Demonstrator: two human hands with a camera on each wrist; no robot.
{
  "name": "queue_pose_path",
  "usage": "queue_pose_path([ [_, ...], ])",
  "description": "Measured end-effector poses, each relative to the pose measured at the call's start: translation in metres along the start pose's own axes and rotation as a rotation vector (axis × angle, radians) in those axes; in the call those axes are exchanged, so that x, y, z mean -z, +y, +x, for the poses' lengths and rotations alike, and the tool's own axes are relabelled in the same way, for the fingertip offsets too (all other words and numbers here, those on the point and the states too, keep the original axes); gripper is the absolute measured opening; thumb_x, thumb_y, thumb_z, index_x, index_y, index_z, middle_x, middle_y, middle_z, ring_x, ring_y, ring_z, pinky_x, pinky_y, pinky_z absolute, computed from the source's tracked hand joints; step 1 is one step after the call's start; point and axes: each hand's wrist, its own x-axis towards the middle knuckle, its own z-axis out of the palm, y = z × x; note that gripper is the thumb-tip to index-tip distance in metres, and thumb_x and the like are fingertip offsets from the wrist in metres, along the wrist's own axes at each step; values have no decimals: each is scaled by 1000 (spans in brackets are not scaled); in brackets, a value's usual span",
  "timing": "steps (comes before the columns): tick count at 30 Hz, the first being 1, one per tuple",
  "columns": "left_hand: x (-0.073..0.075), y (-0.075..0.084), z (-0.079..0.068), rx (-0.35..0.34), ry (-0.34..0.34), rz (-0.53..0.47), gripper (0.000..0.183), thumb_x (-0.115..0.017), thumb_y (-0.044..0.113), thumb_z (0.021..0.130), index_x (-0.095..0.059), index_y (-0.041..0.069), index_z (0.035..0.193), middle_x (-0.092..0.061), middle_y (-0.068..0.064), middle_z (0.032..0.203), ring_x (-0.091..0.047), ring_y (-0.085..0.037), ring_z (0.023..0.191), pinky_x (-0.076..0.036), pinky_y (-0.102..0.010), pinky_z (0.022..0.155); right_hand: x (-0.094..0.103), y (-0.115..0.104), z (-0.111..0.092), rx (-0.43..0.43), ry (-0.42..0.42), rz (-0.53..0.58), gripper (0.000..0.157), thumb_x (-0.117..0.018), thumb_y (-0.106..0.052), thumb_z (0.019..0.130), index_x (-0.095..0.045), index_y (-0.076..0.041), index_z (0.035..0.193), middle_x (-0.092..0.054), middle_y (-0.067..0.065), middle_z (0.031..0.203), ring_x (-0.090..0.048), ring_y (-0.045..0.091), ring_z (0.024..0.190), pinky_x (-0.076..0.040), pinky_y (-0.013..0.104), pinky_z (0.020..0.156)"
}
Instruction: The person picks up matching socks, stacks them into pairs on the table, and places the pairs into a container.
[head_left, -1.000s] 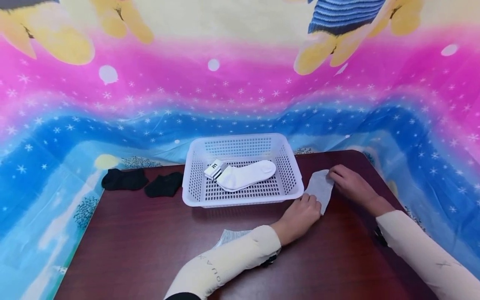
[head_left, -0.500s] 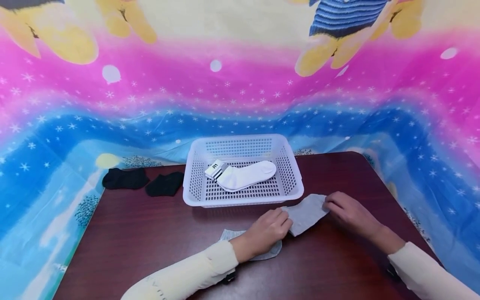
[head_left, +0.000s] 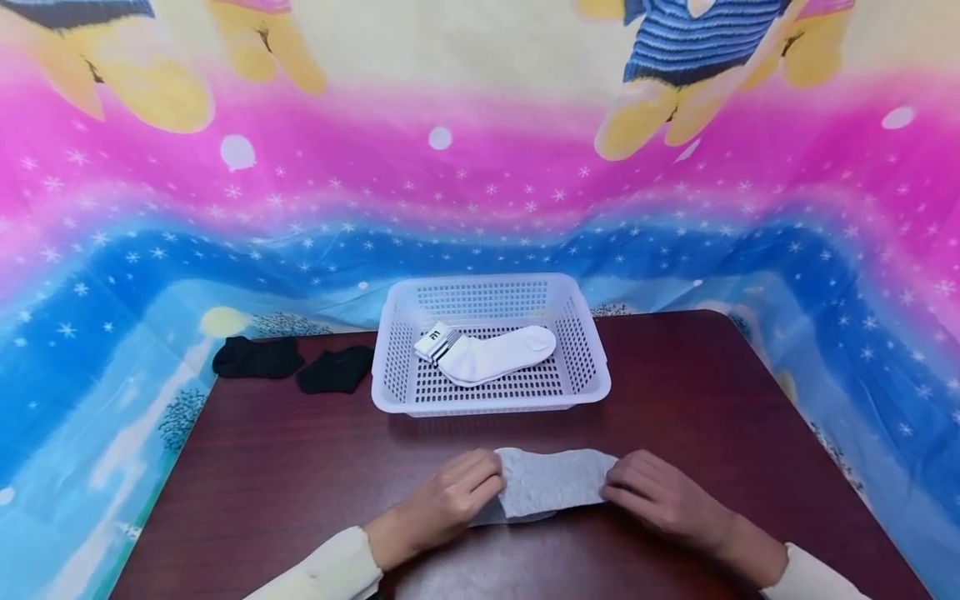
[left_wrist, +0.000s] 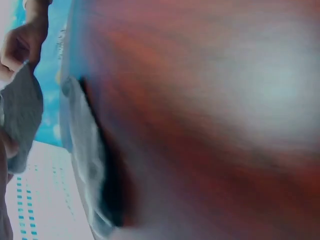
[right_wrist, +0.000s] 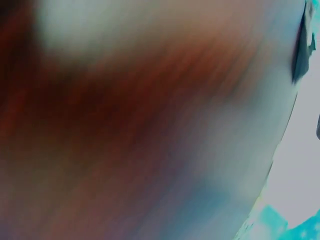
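Stretched between my two hands is a light grey sock (head_left: 555, 481), held at both ends. My left hand (head_left: 450, 496) pinches its left end, and my right hand (head_left: 667, 500) pinches the right end. Beneath it, mostly covered, a second grey sock (head_left: 517, 518) lies on the table. In the left wrist view the held sock (left_wrist: 22, 112) hangs at the left edge, above the other sock (left_wrist: 87, 155) on the tabletop. The right wrist view is mostly blurred tabletop and does not show my right fingers.
Behind my hands stands a white perforated basket (head_left: 491, 408) with white striped socks (head_left: 495, 354) inside. Left of it lie two black socks, one (head_left: 257, 357) further left and the other (head_left: 335, 369) against the basket. A patterned cloth (head_left: 480, 192) hangs around the brown table (head_left: 300, 467).
Both hands have carried the grey sock from right of the basket toward the table's front middle, over the other grey sock. It now lies nearly level between them.
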Motion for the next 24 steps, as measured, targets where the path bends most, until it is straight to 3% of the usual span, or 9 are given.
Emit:
queue_pose_path([
  [6,24,10,-24,-127,13,19,21,-45,-1,96,-66,-3,92,-64,-11,93,-63,-22,89,-53,-30,84,-8,-17,15,96,-41,22,23,-46,0,97,-69,4,96,-65,12,90,-60,21,83,-49,30,71],
  [9,31,15,-37,-155,12,9,23,-44,-2,97,-67,-4,95,-66,-15,97,-65,-25,94,-53,-33,87,-13,-24,20,149,-58,24,24,-46,0,96,-69,3,96,-65,11,90,-61,20,84,-50,29,71],
  [13,37,22,-50,-164,44,-2,23,-44,-2,97,-66,-3,93,-67,-14,97,-65,-24,93,-54,-32,85,-19,-34,22,195,-77,46,25,-45,-2,96,-69,2,97,-65,9,91,-61,18,86,-50,28,73],
  [18,38,29,-58,-231,87,-41,23,-44,-1,96,-65,-1,87,-65,-12,89,-64,-23,88,-54,-31,82,-27,-44,19,230,-113,48,24,-46,-5,96,-69,1,98,-65,7,93,-60,17,87,-49,28,74],
  [21,38,33,-67,-242,56,-37,26,-42,2,97,-66,0,89,-65,-11,91,-63,-22,89,-54,-31,83,-31,-48,15,234,-135,50,24,-45,-4,96,-68,0,99,-65,6,96,-59,16,87,-49,27,74],
  [24,39,38,-76,-219,-20,-30,27,-41,6,98,-67,1,95,-65,-10,96,-62,-21,94,-53,-31,87,-32,-52,11,215,-171,69,25,-44,-5,97,-67,0,102,-65,6,100,-58,16,89,-49,26,75],
])
